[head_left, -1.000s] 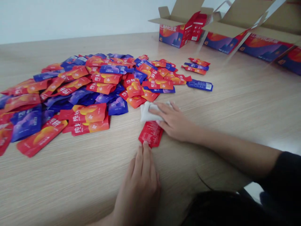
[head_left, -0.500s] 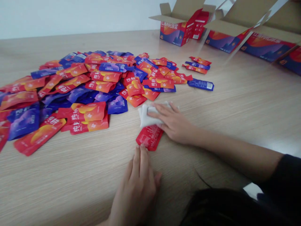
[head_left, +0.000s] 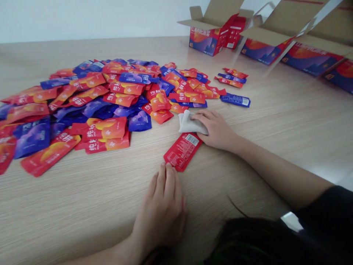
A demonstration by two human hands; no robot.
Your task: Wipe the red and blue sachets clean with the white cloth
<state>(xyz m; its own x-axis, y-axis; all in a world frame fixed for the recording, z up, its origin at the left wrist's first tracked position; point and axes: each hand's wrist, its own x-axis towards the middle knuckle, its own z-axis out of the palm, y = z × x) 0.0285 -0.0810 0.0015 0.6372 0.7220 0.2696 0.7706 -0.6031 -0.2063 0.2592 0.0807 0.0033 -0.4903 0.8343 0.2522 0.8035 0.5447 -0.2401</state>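
A red pouch lies flat on the table with its printed back and barcode facing up. My left hand has its fingers stretched out, and the fingertips press on the pouch's near end. At the pouch's far end, my right hand has its fingers bent over a folded white cloth. The cloth covers the pouch's far tip. To the left spreads a heap of red and blue pouches, piled on one another.
Several open printed cartons stand at the back right, among them a near one and another. A blue pouch and a few small pouches lie right of the heap. A wall rises behind the table.
My right hand and the cloth have slid away from me along the pouch, uncovering its barcode. My left hand stays at the pouch's near end.
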